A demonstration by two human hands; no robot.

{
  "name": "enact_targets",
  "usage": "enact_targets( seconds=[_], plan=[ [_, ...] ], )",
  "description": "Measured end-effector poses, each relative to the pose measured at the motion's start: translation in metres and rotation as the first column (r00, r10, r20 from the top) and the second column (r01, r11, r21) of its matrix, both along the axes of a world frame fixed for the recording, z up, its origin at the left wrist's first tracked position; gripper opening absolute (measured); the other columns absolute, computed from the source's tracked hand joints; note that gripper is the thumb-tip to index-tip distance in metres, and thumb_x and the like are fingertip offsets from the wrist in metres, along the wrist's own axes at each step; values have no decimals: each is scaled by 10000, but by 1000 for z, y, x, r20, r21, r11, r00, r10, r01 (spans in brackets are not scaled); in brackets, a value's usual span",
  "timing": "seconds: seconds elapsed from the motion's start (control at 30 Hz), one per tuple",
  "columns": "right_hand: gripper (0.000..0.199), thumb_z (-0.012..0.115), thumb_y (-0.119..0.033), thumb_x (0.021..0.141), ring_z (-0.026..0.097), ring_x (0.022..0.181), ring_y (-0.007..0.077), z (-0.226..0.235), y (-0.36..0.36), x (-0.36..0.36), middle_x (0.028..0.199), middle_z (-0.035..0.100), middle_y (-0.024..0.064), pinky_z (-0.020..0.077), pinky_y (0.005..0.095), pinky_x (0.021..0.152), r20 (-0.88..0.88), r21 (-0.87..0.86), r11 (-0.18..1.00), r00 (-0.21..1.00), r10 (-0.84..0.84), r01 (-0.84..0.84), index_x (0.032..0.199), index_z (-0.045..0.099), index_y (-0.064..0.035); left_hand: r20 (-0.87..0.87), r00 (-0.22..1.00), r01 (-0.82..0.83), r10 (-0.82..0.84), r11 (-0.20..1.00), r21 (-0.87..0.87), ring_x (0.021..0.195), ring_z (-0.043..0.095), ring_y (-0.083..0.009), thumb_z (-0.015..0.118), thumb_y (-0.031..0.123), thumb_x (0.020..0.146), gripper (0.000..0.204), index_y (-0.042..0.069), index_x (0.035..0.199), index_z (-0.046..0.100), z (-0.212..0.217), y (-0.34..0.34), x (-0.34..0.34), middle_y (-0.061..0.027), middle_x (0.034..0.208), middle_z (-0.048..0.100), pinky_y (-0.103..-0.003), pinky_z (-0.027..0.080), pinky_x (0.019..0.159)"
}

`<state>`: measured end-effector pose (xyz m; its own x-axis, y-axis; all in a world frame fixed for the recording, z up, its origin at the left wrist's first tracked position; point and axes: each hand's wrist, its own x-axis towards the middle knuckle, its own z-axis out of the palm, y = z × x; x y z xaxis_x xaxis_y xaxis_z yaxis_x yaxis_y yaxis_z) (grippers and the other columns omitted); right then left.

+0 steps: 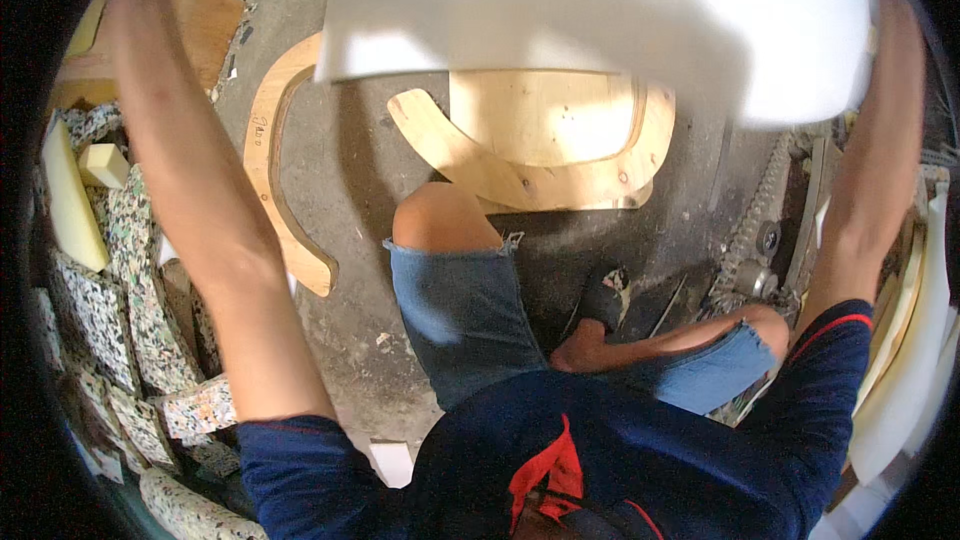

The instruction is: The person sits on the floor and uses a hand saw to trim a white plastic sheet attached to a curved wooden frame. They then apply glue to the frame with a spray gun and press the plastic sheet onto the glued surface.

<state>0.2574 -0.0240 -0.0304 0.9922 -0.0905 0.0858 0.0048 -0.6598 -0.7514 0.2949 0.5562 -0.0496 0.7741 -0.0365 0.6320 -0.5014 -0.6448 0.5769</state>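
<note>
A large white sheet, probably foam (590,25), fills the top of the view, raised between my two outstretched forearms. My left forearm (195,170) runs up to the top left and my right forearm (865,160) to the top right. Both hands lie beyond the picture's edge, so their grip on the sheet is hidden. Below the sheet, a curved wooden piece (560,183) lies on a flat wooden board (520,115) on the floor. Left of these rests another curved wooden piece (262,155) with handwriting on it.
Speckled foam offcuts (150,280) and a yellow foam strip (75,195) are piled along my left side. A brown wooden panel (200,25) lies at the far left. To my right are a corrugated hose (765,195) and stacked pale sheets (915,340). My bent legs occupy the middle.
</note>
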Motion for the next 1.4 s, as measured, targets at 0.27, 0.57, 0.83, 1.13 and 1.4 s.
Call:
enact_targets(
  seconds=[0.27, 0.57, 0.83, 1.13, 1.4],
  plan=[
    [751, 729, -300, 911, 577, 1246, 400, -166, -7, -49, 1378, 520, 339, 520, 472, 1016, -146, -165, 964, 961, -234, 209, 1416, 408, 154, -617, 776, -258, -131, 826, -501, 979, 685, -276, 632, 98, 936, 403, -68, 1278, 496, -209, -35, -71, -215, 1145, 657, -391, 578, 798],
    [705, 741, -283, 902, 526, 1325, 340, -202, 20, -135, 1448, 516, 233, 451, 456, 1090, -346, -35, 957, 895, -283, 289, 1450, 449, 52, -732, 664, -295, -153, 846, -445, 1132, 626, -274, 579, 34, 951, 406, -60, 1328, 463, -258, -16, -110, -217, 1262, 604, -401, 529, 948],
    [670, 817, -223, 784, 563, 1302, 301, -276, 41, -158, 1394, 581, 212, 428, 368, 1100, -211, 38, 942, 924, -318, 333, 1367, 577, 5, -741, 650, -271, -167, 860, -432, 1177, 591, -260, 545, -22, 960, 429, -15, 1374, 433, -282, -13, -140, -179, 1318, 591, -388, 468, 1013],
    [708, 787, -179, 799, 524, 1338, 321, -300, 23, -169, 1448, 518, 251, 411, 362, 1106, -251, 253, 879, 905, -344, 404, 1404, 511, 63, -720, 649, -294, -247, 791, -536, 1109, 609, -215, 546, -51, 952, 364, 13, 1303, 471, -299, -29, -148, -142, 1251, 623, -363, 479, 981],
    [735, 781, -174, 835, 502, 1351, 337, -322, -2, -180, 1461, 489, 279, 405, 385, 1113, -313, 291, 874, 902, -298, 390, 1426, 448, 110, -769, 586, -325, -256, 795, -513, 1092, 618, -227, 572, -24, 941, 362, 15, 1291, 492, -305, -25, -150, -162, 1239, 625, -358, 500, 939]
  ],
)
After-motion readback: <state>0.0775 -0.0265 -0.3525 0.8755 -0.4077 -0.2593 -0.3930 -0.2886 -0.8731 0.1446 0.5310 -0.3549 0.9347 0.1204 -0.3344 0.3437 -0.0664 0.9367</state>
